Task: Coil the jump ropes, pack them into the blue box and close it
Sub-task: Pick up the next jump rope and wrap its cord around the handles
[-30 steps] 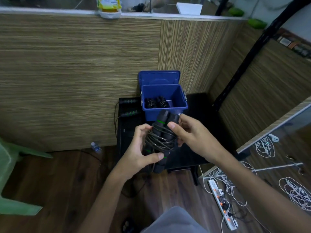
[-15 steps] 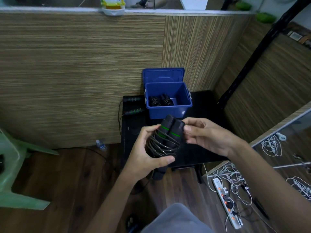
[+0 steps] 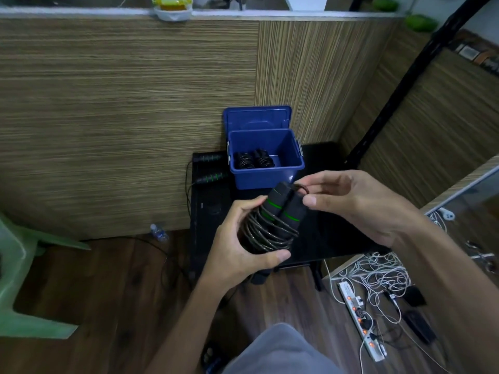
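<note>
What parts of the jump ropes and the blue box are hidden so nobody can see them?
All in the head view:
- Lower handle ends of the held jump rope: hidden behind the left hand.
- Rope loop's end: covered by the right hand fingers.
- Coiled rope in box: partly hidden by the blue box front wall.
- Jump rope on table: its cord drops behind the black table.

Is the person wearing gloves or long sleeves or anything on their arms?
No. Both the left hand and the right hand are bare, with no gloves, rings or watch showing. Both forearms are bare too, as far as the picture shows, so no sleeves appear. The fingernails look short and plain. Lower down there is grey cloth, probably the person's clothing.
</note>
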